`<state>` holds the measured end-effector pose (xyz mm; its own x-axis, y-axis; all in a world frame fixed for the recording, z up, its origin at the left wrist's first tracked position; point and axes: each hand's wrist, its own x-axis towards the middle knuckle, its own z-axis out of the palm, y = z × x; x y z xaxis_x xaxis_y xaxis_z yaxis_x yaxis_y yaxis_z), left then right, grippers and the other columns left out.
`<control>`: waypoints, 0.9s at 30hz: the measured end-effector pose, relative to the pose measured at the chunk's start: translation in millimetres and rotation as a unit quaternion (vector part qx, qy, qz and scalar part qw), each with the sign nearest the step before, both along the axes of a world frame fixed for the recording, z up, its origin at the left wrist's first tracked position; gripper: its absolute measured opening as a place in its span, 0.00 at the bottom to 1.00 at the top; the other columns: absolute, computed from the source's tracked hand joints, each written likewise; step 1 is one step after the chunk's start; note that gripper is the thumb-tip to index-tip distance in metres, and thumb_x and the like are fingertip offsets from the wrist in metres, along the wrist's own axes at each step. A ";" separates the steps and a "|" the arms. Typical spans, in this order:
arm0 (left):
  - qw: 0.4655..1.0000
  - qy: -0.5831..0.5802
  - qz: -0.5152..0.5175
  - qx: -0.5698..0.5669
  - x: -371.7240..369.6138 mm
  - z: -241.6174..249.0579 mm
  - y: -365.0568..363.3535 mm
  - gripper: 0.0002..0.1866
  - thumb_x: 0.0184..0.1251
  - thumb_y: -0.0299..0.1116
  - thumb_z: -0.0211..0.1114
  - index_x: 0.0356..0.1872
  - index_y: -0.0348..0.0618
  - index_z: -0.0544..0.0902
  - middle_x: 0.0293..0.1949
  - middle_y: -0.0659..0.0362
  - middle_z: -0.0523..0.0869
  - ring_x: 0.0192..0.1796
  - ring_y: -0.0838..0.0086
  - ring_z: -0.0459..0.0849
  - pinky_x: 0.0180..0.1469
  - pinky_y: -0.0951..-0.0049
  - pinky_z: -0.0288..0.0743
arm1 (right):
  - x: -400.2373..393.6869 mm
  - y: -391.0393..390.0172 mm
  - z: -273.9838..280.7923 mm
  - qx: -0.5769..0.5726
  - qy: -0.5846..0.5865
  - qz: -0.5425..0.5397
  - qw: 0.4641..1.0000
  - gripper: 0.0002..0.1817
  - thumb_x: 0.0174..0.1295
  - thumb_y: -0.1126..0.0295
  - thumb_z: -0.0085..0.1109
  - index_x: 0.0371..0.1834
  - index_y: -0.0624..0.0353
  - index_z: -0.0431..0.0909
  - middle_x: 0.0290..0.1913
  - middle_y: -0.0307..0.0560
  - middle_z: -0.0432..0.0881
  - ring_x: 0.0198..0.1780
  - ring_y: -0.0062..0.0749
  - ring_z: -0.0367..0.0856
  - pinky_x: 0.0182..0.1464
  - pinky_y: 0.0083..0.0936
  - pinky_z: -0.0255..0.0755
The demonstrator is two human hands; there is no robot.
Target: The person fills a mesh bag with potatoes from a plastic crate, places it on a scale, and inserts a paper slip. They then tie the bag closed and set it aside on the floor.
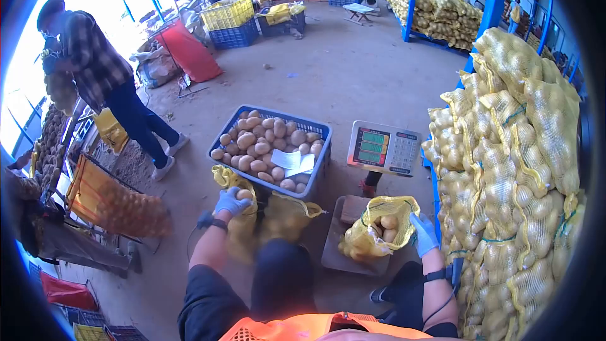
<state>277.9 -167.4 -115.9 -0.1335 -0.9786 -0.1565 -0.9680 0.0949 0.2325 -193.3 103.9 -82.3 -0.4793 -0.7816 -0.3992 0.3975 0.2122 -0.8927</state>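
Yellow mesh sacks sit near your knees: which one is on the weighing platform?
The open sack held at its rim by the right hand, below the scale display. The other sacks stand on the floor by the blue crate.

1. Very bright sunlight pours in from the top left, and that corner is washed out white.
2. The floor (341,76) is evenly lit, with soft shadows.
3. The edges bend round and go dark.
4. The moving left hand (231,202) looks slightly blurry.
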 end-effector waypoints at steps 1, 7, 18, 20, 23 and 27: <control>0.984 0.167 0.062 0.033 3.9 4.4 -3.3 0.28 0.46 0.48 0.70 0.49 0.48 0.78 0.43 0.50 0.80 0.48 0.65 0.79 0.51 0.65 0.74 | 1.4 2.4 3.9 0.001 0.022 -0.001 1.000 0.14 0.61 0.66 0.59 0.48 0.61 0.76 0.40 0.38 0.79 0.41 0.22 0.77 0.44 0.21 0.72; 0.740 0.653 0.077 0.138 12.8 -9.3 -20.2 0.29 0.55 0.58 0.57 0.47 0.44 0.74 0.37 0.57 0.80 0.33 0.70 0.78 0.29 0.72 0.73 | 12.7 3.4 -7.9 -0.016 0.105 0.001 0.994 0.18 0.55 0.65 0.66 0.46 0.62 0.78 0.40 0.40 0.81 0.39 0.22 0.78 0.41 0.21 0.73; 0.304 0.766 0.078 0.561 -287.0 134.4 188.1 0.36 0.45 0.66 0.57 0.50 0.48 0.71 0.45 0.55 0.75 0.40 0.61 0.76 0.41 0.59 0.74 | 25.3 8.6 -57.8 -0.039 0.100 0.024 0.994 0.18 0.54 0.57 0.66 0.36 0.62 0.79 0.28 0.35 0.78 0.27 0.18 0.73 0.28 0.18 0.69; 0.327 0.736 0.101 0.584 -314.3 119.2 205.6 0.35 0.45 0.64 0.58 0.49 0.48 0.71 0.45 0.54 0.75 0.42 0.60 0.76 0.43 0.59 0.74 | 24.2 15.1 -49.4 -0.035 0.040 0.009 0.999 0.17 0.55 0.57 0.65 0.36 0.61 0.79 0.27 0.36 0.78 0.27 0.19 0.74 0.27 0.19 0.68; 0.416 0.731 0.127 0.525 -331.1 53.0 198.5 0.34 0.42 0.59 0.60 0.48 0.46 0.72 0.46 0.50 0.75 0.43 0.55 0.77 0.47 0.51 0.75 | 21.8 20.6 -21.9 -0.016 -0.030 -0.063 0.997 0.13 0.60 0.59 0.60 0.35 0.59 0.78 0.26 0.37 0.77 0.25 0.20 0.75 0.22 0.19 0.67; 0.581 0.679 0.146 0.424 -312.3 36.1 194.4 0.21 0.50 0.44 0.59 0.44 0.45 0.75 0.42 0.54 0.78 0.43 0.61 0.79 0.48 0.59 0.76 | 12.7 27.0 -11.8 -0.055 -0.191 -0.176 0.964 0.09 0.63 0.60 0.56 0.38 0.53 0.75 0.24 0.37 0.75 0.18 0.20 0.71 0.19 0.17 0.65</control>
<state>-34.4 27.0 -79.9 -0.5451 -0.6377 -0.5442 0.2165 -0.7342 0.6435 -180.7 130.9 -94.2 -0.5572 -0.6447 -0.5233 0.7313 -0.0826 -0.6770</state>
